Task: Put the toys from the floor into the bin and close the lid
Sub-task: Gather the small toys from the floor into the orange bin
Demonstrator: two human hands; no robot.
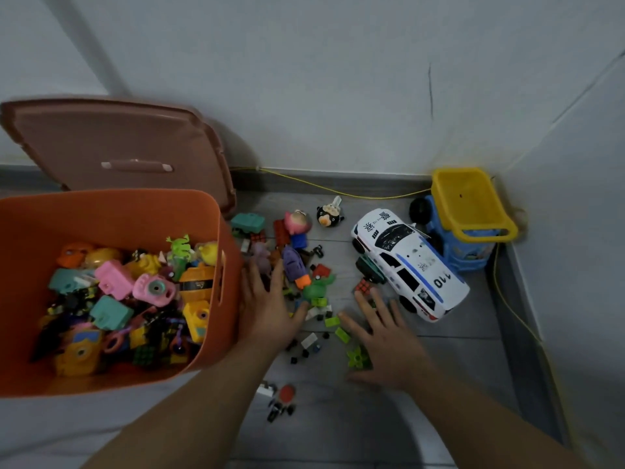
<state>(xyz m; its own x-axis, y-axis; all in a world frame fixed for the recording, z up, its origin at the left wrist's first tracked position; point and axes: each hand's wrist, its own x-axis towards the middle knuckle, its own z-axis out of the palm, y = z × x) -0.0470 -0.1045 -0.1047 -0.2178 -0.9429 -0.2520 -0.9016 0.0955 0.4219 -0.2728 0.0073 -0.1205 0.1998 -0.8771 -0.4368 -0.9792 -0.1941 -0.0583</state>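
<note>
With our left hand (267,313) and right hand (385,336) spread flat and empty, we should cup inward, scooping the small bricks (332,321) toward the orange bin (101,211).

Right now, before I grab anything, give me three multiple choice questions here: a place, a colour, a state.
1. The lid of the orange bin is: A shut, B up and open, C lying flat beside it.
2. The police car lies: A in the bin, B on the lid, C on the floor right of the right hand.
3. The dump truck has a tipper coloured: A yellow, B red, C green.
Answers: 1 B, it stands behind the open bin; 2 C, grey floor lies under it; 3 A, its bed is plainly yellow.
</note>
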